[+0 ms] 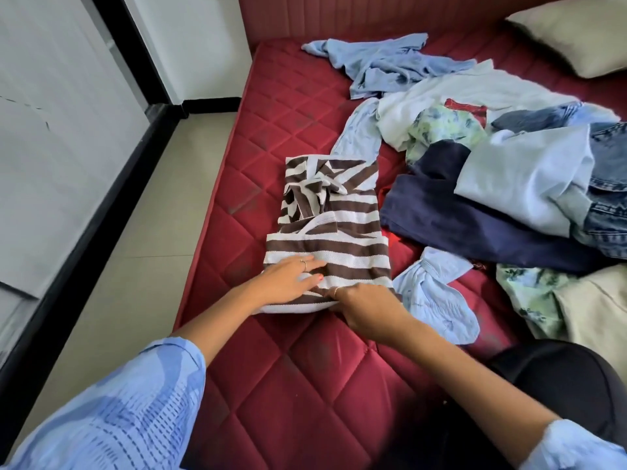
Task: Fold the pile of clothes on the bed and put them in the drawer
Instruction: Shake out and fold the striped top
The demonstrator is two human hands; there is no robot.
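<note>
The striped garment is lying part-folded on the red mattress, left of the clothes pile; left hand is pressing flat on it, fingers spread; right hand is pinching its near hem.

No text, label, brand, number or sign is showing legibly anywhere in the view. The white crumpled cotton garment in the pile is carrying a red printed patch, but it is lying half folded under other cloth and no letters are reading on it. The blue denim jeans at the right edge are showing only seams and stitching, with no tag readable.
</note>
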